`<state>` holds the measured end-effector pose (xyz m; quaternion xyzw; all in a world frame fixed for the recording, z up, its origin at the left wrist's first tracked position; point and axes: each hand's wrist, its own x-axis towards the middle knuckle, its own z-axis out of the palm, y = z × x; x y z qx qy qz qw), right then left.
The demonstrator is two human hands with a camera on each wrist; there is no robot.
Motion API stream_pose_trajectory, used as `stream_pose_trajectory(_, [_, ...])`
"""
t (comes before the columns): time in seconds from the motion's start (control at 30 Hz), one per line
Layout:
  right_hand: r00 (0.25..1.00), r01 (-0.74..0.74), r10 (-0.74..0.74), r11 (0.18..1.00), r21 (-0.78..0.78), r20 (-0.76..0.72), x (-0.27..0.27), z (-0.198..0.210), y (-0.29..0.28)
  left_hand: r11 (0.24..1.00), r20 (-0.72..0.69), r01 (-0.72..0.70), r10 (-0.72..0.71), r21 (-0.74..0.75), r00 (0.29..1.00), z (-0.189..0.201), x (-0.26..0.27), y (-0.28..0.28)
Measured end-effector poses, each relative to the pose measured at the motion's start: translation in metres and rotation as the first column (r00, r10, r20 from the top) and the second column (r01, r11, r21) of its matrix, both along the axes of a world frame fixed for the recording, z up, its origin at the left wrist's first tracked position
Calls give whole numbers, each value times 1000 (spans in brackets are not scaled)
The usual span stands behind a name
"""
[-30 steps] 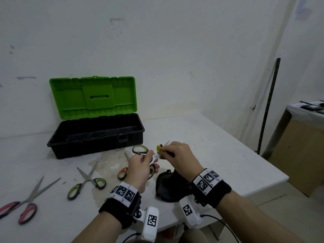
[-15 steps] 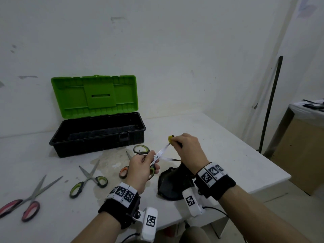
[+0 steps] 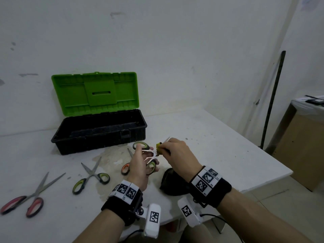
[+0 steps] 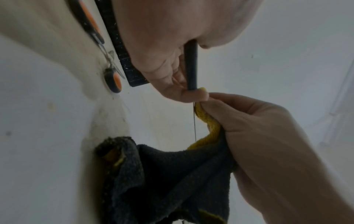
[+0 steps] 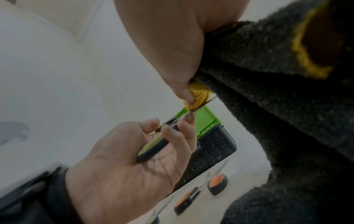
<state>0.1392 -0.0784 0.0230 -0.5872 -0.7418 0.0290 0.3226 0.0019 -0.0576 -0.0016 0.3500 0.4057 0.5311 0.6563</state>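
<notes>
My left hand (image 3: 140, 163) grips green-handled scissors (image 3: 141, 145) by the handles above the table, with the blades spread. My right hand (image 3: 172, 151) pinches a dark grey cloth (image 3: 171, 183) with a yellow edge (image 3: 158, 146) round one blade, close to the pivot. In the right wrist view the thumb of the right hand (image 5: 172, 45) presses the yellow edge (image 5: 197, 97) against the blade, and the left hand (image 5: 124, 166) holds the scissors handle (image 5: 153, 147). The left wrist view shows the thin blade (image 4: 194, 121) beside the cloth (image 4: 172, 174). The rest of the cloth hangs down to the table.
An open toolbox with a green lid (image 3: 95, 95) and a black base (image 3: 98, 137) stands behind the hands. Green scissors (image 3: 91, 178), red scissors (image 3: 26, 199) and orange scissors (image 3: 125, 169) lie on the white table. The table edge (image 3: 263, 163) runs at the right, near a black pole (image 3: 271, 102).
Half a second ago my right hand held the cloth far out along the blade. It has slid back to the pivot, where it was one second ago.
</notes>
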Motion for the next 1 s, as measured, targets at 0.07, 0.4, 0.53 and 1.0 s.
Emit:
stream_pose_trajectory(0.07, [998,-49,49,999,-6,33,-5,4,-4,1000,-21,2,-1,4,1000,0,0,-1])
stream_pose_trajectory(0.4, [968,-131,150,986,-107,200,-10,23,-16,999,-126,8,-1,53,992,-8,2,0])
stream_pose_trajectory(0.53, [956,-147,171,982,-116,238,-21,22,-17,995,-112,38,-28,92,993,-13,10,0])
stream_pose_trajectory(1.0, [985,-87,94,995,-51,145,-4,26,-18,995,-133,4,10,104,991,-8,5,-1])
